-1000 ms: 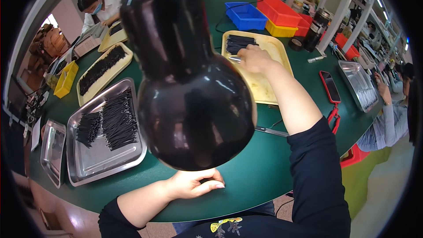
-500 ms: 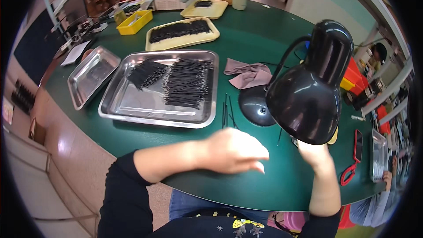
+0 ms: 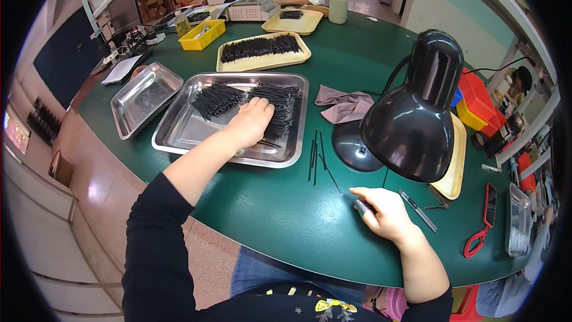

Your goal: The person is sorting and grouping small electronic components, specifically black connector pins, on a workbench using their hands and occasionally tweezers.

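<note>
My left hand reaches into the large steel tray, its fingers curled down over the thin black rods. Its fingertips are hidden, so what they hold cannot be seen. A second bunch of black rods lies to the left in the same tray. My right hand is closed around a slim tool with a dark grey handle, low over the table in front of the lamp. The tool's tip points toward several loose black rods on the green table.
A black desk lamp stands at right beside a mauve cloth. A grey cutter-like tool and a red-cased phone lie farther right. A smaller steel tray and cream trays sit beyond; a masked person works opposite.
My left hand has moved from the table's front to the left, into the steel tray. My right hand has come out from under the lamp, toward me and left, now showing the slim tool.
</note>
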{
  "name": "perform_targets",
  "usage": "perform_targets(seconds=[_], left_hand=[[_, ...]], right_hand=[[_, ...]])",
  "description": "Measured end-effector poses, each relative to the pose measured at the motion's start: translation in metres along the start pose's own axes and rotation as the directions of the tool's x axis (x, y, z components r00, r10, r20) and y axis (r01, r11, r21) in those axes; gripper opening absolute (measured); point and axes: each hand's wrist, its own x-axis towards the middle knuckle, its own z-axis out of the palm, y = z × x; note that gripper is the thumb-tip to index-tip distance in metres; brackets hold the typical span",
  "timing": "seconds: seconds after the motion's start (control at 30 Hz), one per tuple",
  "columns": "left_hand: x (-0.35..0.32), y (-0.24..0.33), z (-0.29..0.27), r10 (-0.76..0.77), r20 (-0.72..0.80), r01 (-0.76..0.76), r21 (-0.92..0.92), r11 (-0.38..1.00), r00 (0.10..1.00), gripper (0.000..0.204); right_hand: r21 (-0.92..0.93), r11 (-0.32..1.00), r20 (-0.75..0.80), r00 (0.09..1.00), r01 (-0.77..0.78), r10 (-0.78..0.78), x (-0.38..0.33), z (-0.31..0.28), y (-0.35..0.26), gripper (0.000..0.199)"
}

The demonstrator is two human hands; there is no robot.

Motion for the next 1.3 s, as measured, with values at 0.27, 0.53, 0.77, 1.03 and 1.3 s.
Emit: perform_targets(seconds=[0.27,0.53,0.77,1.03,1.3], left_hand=[[0.009,-0.003,0.003,-0.114,-0.008,0.114,0.011,0.993,0.993,0.043],[0.001,-0.009,-0.007,0.048,-0.207,-0.066,-0.083,0.994,0.977,0.032],[0.004,0.0,-0.036,-0.273,-0.158,0.208,-0.339,0.917,0.949,0.033],[0.005,0.016,-0.035,-0.303,-0.26,0.133,-0.517,0.846,0.917,0.03],[0.0,0.144,-0.036,0.008,-0.198,-0.197,-0.979,-0.056,0.98,0.006]], right_hand=[[0.019,0.996,-0.043,0.995,0.087,-0.086,-0.002,0.004,0.01,0.021],[0.062,0.995,0.008,0.997,0.079,-0.079,-0.002,0.001,0.009,0.018],[0.087,0.996,0.02,0.999,0.025,-0.027,-0.003,0.002,0.006,0.023],[0.107,0.993,0.01,0.999,0.049,-0.05,-0.003,0.004,0.011,0.023],[0.686,0.718,-0.22,0.907,-0.118,0.359,-0.008,0.003,0.017,0.03]])
